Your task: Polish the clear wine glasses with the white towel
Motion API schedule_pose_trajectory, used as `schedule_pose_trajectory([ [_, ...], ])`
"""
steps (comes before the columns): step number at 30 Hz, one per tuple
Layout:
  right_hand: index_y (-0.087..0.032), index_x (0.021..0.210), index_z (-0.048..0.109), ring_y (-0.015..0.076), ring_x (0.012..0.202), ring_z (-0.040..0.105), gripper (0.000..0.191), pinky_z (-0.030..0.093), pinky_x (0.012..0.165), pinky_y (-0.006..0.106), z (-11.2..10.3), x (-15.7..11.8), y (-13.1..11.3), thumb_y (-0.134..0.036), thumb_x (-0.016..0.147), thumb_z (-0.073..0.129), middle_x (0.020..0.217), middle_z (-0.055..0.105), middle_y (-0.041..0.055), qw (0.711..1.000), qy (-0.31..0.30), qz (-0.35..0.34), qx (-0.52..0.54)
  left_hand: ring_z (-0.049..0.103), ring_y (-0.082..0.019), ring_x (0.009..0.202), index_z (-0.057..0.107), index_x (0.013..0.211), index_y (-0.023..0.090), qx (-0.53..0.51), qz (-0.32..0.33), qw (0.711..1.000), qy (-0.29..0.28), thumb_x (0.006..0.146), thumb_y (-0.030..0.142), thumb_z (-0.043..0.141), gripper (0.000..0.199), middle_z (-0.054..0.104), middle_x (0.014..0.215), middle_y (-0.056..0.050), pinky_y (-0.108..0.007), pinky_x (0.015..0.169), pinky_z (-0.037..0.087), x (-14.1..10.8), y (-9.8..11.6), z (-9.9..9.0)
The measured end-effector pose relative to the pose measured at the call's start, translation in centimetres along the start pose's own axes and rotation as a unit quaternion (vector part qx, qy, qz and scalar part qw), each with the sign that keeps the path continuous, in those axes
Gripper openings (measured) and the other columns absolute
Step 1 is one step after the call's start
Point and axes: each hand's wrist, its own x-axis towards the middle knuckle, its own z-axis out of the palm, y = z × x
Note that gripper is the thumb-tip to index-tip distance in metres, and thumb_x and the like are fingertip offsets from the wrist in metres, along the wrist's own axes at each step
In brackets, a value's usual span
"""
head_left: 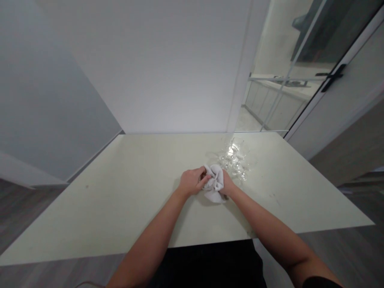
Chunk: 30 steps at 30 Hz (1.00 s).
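Note:
A crumpled white cloth [214, 182] is bunched up between my two hands, just above the pale tabletop. My left hand [192, 181] is closed at the cloth's left side, its thumb and fingers curled against the folds. A small shiny spot shows between those fingers, too small to make out. On the other side, my right hand [228, 185] is closed around the cloth, and most of its fingers are hidden behind the fabric. Whether something is wrapped inside the cloth cannot be seen. Just beyond my right hand lies a cluster of clear, shiny glass-like pieces [235, 158].
The pale table [99, 200] spans the space in front of me, with a white wall panel [168, 72] along its far edge. At the right stand a glass panel with a counter visible behind it and a door with a black handle [334, 77].

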Motion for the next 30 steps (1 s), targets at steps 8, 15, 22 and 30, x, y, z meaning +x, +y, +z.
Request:
schedule_pose_trajectory([
  [8,-0.019,0.075,0.063,0.0215,0.075,0.060,0.027,0.052,0.070,0.033,0.3,0.9,-0.2,-0.045,0.075,0.058,0.076,0.065,0.0051,0.993,0.051,0.004,0.104,0.064,-0.026,0.094,0.053,0.121,0.017,0.028,0.031,0.998,0.051,0.089,0.065,0.039,0.059,0.068,0.108,-0.011,-0.035,0.081,0.043,0.2,0.5,-0.1],
  [15,-0.017,0.071,0.062,0.0214,0.066,0.058,0.025,0.048,0.062,0.031,-1.0,0.1,-0.6,-0.042,0.070,0.063,0.066,0.063,0.0057,0.994,0.011,0.004,-0.109,0.068,-0.026,0.083,0.056,0.112,0.019,0.071,-0.035,0.994,-0.070,0.092,0.064,0.029,0.056,0.072,0.091,-0.009,-0.031,0.066,0.043,0.2,1.4,-0.7],
  [22,-0.016,0.077,0.065,0.0225,0.069,0.061,0.026,0.045,0.064,0.030,-1.3,0.5,-1.1,-0.040,0.070,0.061,0.075,0.067,0.0107,0.976,-0.058,-0.010,-0.210,0.069,-0.025,0.080,0.060,0.107,0.020,0.098,-0.071,0.989,-0.087,0.093,0.063,0.028,0.055,0.072,0.086,-0.009,-0.029,0.064,0.040,0.2,1.5,-0.8],
  [30,-0.017,0.069,0.064,0.0217,0.065,0.059,0.021,0.045,0.061,0.030,-0.8,0.4,-0.2,-0.038,0.067,0.067,0.067,0.066,0.0079,0.984,-0.016,0.020,-0.177,0.067,-0.024,0.074,0.058,0.106,0.019,0.065,0.009,0.998,-0.027,0.088,0.069,0.035,0.059,0.070,0.081,-0.008,-0.029,0.061,0.038,0.2,0.8,-0.4],
])
